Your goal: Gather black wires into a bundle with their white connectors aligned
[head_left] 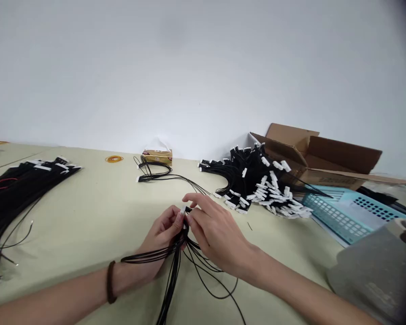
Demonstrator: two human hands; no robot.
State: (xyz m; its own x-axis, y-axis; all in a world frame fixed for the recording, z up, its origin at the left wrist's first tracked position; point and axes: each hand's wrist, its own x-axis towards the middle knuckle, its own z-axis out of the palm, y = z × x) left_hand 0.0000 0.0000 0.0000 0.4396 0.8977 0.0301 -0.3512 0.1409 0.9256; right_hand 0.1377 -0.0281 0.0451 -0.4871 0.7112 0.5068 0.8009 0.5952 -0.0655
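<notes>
Near the front of the table, my left hand (167, 228) grips a wire harness, its thumb pressed by a small white connector (183, 209). Black wires (171, 282) fan out below the fingers, to the left, downward and to the right. My right hand (214, 230) meets the harness from the right, thumb and fingertips pinched at the wires just beside the connector, index finger raised. A brown band (111, 282) circles the left wrist. Exactly how the wires seat in the connector is hidden by the fingers.
On the right lie a heap of black harnesses with white connectors (274, 194), an open cardboard box (331, 174), a teal basket (338, 216) and a grey translucent container (375, 271). More harnesses (16, 194) lie left. Behind are a tissue pack (158, 156), a loose harness (155, 176) and yellow rubber bands (114, 159).
</notes>
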